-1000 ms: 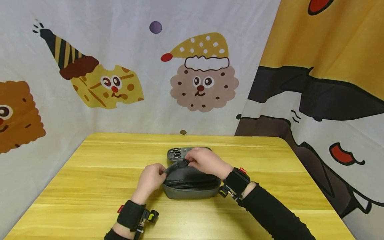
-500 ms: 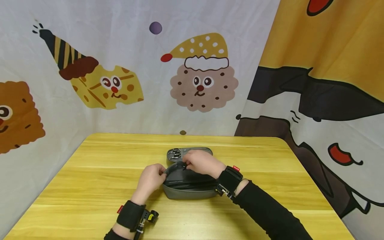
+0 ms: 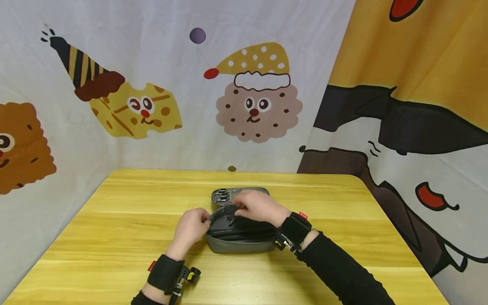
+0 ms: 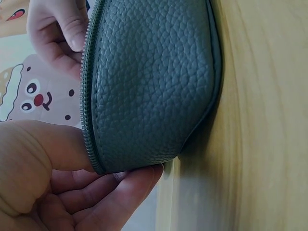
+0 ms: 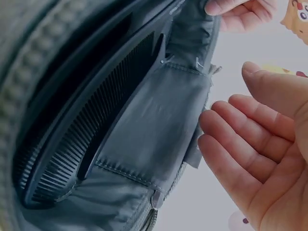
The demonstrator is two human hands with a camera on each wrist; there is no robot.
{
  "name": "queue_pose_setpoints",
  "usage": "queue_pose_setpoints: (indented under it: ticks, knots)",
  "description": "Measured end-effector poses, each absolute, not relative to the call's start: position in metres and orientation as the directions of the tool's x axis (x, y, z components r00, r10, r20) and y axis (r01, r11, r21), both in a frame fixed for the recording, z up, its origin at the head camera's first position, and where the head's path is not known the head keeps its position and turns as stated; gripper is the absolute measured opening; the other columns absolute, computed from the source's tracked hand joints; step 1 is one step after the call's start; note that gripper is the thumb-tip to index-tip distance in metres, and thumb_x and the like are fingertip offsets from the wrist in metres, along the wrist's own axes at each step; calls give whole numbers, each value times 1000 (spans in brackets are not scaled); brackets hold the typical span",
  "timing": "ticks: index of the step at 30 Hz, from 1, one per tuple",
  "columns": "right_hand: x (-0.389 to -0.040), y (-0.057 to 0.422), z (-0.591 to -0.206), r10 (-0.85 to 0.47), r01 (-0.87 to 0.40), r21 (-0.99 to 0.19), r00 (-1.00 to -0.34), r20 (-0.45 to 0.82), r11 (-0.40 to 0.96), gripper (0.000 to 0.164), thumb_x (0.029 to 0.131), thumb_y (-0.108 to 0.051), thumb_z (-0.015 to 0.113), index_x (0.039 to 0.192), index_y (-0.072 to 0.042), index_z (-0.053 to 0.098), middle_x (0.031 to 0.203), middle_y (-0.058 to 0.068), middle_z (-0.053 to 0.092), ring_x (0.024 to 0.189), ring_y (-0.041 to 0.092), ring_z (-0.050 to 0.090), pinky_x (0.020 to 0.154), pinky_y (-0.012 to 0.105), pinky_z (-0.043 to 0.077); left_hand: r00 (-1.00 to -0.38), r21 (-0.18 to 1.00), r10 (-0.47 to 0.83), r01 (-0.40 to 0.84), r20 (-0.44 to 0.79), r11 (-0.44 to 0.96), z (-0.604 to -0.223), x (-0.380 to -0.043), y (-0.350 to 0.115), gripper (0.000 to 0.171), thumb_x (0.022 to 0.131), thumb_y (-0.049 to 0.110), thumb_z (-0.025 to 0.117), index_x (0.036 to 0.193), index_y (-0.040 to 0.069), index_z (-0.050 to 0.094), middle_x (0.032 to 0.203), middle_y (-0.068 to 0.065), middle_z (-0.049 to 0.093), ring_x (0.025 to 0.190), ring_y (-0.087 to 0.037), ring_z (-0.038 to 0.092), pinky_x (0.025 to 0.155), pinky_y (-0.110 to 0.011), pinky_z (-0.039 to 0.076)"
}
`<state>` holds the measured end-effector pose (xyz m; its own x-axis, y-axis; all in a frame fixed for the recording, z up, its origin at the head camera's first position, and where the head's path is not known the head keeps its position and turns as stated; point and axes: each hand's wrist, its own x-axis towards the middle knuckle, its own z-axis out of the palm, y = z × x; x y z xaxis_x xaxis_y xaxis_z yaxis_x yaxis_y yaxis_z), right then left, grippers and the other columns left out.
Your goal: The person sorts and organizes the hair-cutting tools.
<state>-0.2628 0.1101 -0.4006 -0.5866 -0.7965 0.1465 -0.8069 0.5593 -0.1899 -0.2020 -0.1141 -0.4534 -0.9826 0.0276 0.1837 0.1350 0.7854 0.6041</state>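
Observation:
A grey pebbled-leather zip case (image 3: 240, 246) stands unzipped on the table; in the left wrist view its zipper teeth (image 4: 86, 91) line the rim. My left hand (image 3: 192, 228) pinches that rim at the left end, thumb inside and fingers outside. My right hand (image 3: 261, 206) hovers over the case's back edge; in the right wrist view its fingers (image 5: 231, 149) are loosely bent and hold nothing. Inside the case sit dark combs (image 5: 72, 144) beside a flat grey pocket (image 5: 149, 120). A small dark thing (image 3: 230, 220) shows at the case's inner back side; its kind is unclear.
Behind the case lies a grey section (image 3: 217, 203) with several metal scissors (image 3: 223, 195) in it, partly hidden by the right hand. Both stand on a yellow wood-grain table (image 3: 133, 220). A cartoon-printed curtain (image 3: 190, 148) hangs behind.
My right hand has shifted slightly left and let go of the small dark thing, which now shows lower inside the case. The left hand keeps its pinch on the rim.

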Motion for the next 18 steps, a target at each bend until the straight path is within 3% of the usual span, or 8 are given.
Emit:
queue_pose_setpoints:
  ticks: [5, 12, 18]
  knots:
    - [-265, 120, -399, -772, -793, -239, -604, 196, 560, 31, 96, -25, 68, 122, -8, 67, 110, 5, 67, 98, 17, 64, 88, 28, 50, -981, 601, 35, 147, 193, 786, -453, -201, -114, 6, 84, 0, 71, 80, 4, 70, 71, -2, 61, 58, -14, 51, 56, -31, 44]
    - [-269, 143, -399, -681, -702, -396, -698, 219, 592, 36, 97, -24, 65, 127, -3, 64, 117, 9, 66, 103, 22, 64, 90, 33, 51, -980, 596, 38, 148, 193, 789, -452, -200, -114, 5, 85, 1, 72, 81, 4, 70, 71, -2, 62, 59, -15, 51, 56, -32, 44]
    - [-270, 160, -402, -622, -656, -471, -741, 253, 590, 39, 98, -23, 64, 131, -3, 61, 121, 12, 65, 107, 25, 63, 95, 36, 49, -982, 609, 32, 142, 187, 781, -453, -200, -114, 5, 85, 2, 71, 81, 3, 69, 71, -2, 62, 59, -14, 51, 55, -31, 44]
